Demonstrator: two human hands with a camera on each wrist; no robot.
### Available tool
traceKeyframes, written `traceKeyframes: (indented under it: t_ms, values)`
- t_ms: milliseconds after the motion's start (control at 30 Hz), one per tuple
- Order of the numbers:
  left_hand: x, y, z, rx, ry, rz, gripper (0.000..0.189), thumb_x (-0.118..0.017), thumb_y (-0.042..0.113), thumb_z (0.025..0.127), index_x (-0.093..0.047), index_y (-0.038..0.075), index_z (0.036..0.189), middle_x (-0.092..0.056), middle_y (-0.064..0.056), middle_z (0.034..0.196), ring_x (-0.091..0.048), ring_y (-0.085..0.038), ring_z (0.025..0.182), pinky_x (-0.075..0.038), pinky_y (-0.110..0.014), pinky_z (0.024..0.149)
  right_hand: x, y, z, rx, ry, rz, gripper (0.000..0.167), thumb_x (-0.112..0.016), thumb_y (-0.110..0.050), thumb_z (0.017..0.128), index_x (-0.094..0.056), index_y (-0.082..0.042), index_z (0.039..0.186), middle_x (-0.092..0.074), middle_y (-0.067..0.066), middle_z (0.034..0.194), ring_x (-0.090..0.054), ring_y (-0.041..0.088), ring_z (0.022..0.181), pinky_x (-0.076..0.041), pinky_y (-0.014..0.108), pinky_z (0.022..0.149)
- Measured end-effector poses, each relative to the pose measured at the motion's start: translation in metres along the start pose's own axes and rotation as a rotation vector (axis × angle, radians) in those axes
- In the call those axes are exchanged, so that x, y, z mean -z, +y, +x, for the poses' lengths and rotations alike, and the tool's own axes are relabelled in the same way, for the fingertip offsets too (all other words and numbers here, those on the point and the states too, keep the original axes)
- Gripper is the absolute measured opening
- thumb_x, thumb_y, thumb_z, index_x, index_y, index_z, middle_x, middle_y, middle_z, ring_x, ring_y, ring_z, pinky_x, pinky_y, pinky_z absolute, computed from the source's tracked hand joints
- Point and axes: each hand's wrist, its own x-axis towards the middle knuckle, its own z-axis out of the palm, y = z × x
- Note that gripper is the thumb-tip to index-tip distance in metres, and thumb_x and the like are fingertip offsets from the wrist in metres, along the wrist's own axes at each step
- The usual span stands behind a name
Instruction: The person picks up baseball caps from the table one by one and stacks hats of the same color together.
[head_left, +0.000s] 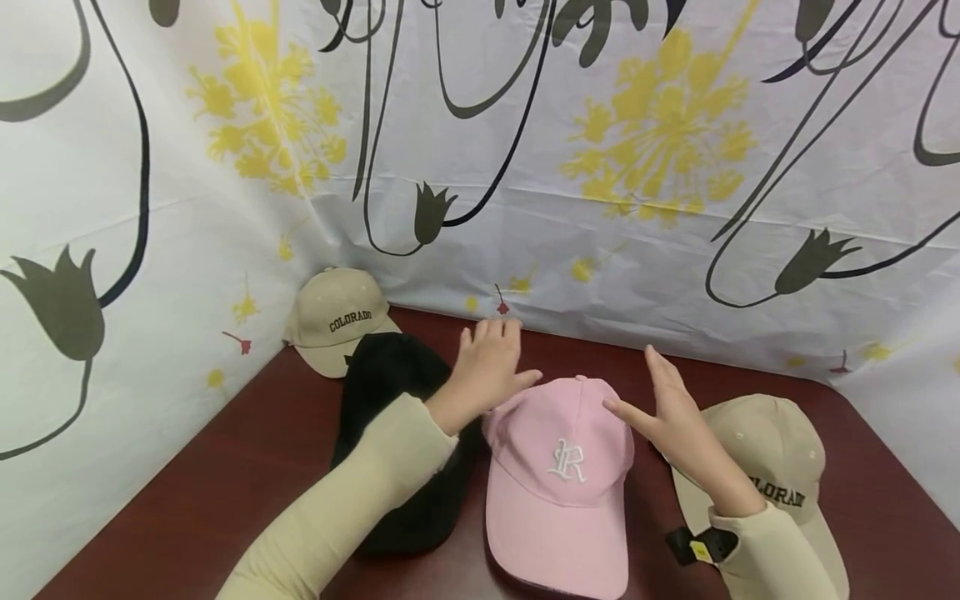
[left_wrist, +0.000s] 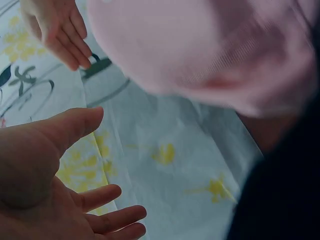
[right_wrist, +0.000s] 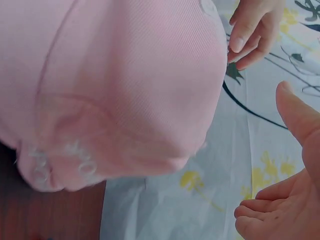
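A pink baseball cap (head_left: pixel 558 467) with white embroidered letters sits at the table's middle, brim toward me. Over its left side my left hand (head_left: pixel 483 371) hovers with fingers extended and nothing in it. On the other side is my right hand (head_left: pixel 671 417), thumb out near the crown and fingers straight. In the left wrist view a gap shows between the left hand (left_wrist: pixel 60 175) and the pink cap (left_wrist: pixel 200 45). The right wrist view shows the right hand (right_wrist: pixel 285 190) likewise apart from the pink cap (right_wrist: pixel 135 85).
Left of the pink cap lies a black cap (head_left: pixel 412 508), partly under my left forearm. A beige COLORADO cap (head_left: pixel 341 312) stands in the back left corner; another beige cap (head_left: pixel 772 442) is at right, partly behind my right arm. Patterned white cloth (head_left: pixel 495 150) walls the dark red table (head_left: pixel 247 467).
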Motion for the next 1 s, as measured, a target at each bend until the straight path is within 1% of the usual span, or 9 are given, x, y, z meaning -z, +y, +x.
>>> traceKeyframes:
  t_ms: [167, 233, 433, 567, 800, 900, 1000]
  values:
    - [0.009, -0.028, 0.000, 0.063, -0.019, 0.018, 0.073, -0.065, 0.050, 0.079, -0.042, 0.002, 0.129, -0.045, -0.016, 0.126, -0.037, -0.032, 0.118, -0.027, -0.051, 0.097, -0.004, -0.013, 0.013, 0.015, -0.037, -0.004, 0.098, -0.062, -0.043, 0.085, 0.000, 0.001, 0.145, -0.003, 0.024, 0.149, -0.004, 0.038, 0.135, -0.015, 0.059, 0.100]
    - [0.012, -0.038, -0.002, 0.084, -0.014, 0.029, 0.073, -0.066, 0.049, 0.079, -0.042, 0.001, 0.128, -0.046, -0.017, 0.125, -0.038, -0.032, 0.117, -0.027, -0.052, 0.096, -0.004, -0.018, 0.019, 0.023, -0.048, -0.006, 0.098, -0.062, -0.045, 0.084, 0.000, 0.001, 0.145, -0.002, 0.023, 0.149, -0.005, 0.038, 0.136, -0.016, 0.058, 0.101]
    - [0.023, -0.068, -0.006, 0.116, -0.004, 0.046, 0.066, -0.067, 0.047, 0.079, -0.045, 0.000, 0.120, -0.047, -0.019, 0.118, -0.040, -0.034, 0.113, -0.029, -0.054, 0.094, -0.005, -0.030, 0.035, 0.055, -0.093, -0.013, 0.099, -0.061, -0.047, 0.084, 0.000, 0.002, 0.145, -0.002, 0.022, 0.150, -0.003, 0.035, 0.136, -0.014, 0.056, 0.103]
    - [0.029, -0.086, -0.009, 0.133, 0.011, 0.060, 0.066, -0.067, 0.045, 0.079, -0.045, -0.002, 0.120, -0.048, -0.021, 0.117, -0.041, -0.036, 0.112, -0.029, -0.055, 0.093, -0.009, -0.036, 0.044, 0.067, -0.116, -0.020, 0.099, -0.060, -0.051, 0.083, 0.000, 0.000, 0.145, -0.002, 0.019, 0.150, -0.001, 0.033, 0.137, -0.013, 0.055, 0.103]
    - [0.037, -0.108, -0.016, 0.186, 0.010, 0.028, 0.066, -0.065, 0.046, 0.081, -0.044, -0.002, 0.120, -0.047, -0.021, 0.117, -0.041, -0.037, 0.112, -0.027, -0.056, 0.094, -0.017, -0.054, 0.061, 0.092, -0.163, -0.028, 0.101, -0.058, -0.055, 0.082, 0.000, -0.002, 0.146, -0.002, 0.017, 0.151, -0.003, 0.032, 0.137, -0.013, 0.053, 0.104]
    - [0.041, -0.114, -0.020, 0.207, -0.007, 0.017, 0.066, -0.062, 0.048, 0.083, -0.043, -0.001, 0.122, -0.047, -0.020, 0.117, -0.041, -0.035, 0.112, -0.027, -0.055, 0.094, -0.023, -0.063, 0.069, 0.105, -0.189, -0.028, 0.101, -0.059, -0.055, 0.082, -0.001, -0.003, 0.146, -0.003, 0.016, 0.151, -0.005, 0.031, 0.137, -0.014, 0.052, 0.105]
    - [0.044, -0.118, -0.022, 0.211, -0.006, 0.016, 0.065, -0.061, 0.048, 0.083, -0.043, -0.002, 0.121, -0.049, -0.020, 0.116, -0.042, -0.036, 0.110, -0.029, -0.054, 0.092, -0.028, -0.071, 0.076, 0.118, -0.211, -0.028, 0.101, -0.059, -0.055, 0.082, -0.001, -0.003, 0.146, -0.004, 0.016, 0.151, -0.006, 0.032, 0.137, -0.015, 0.052, 0.105]
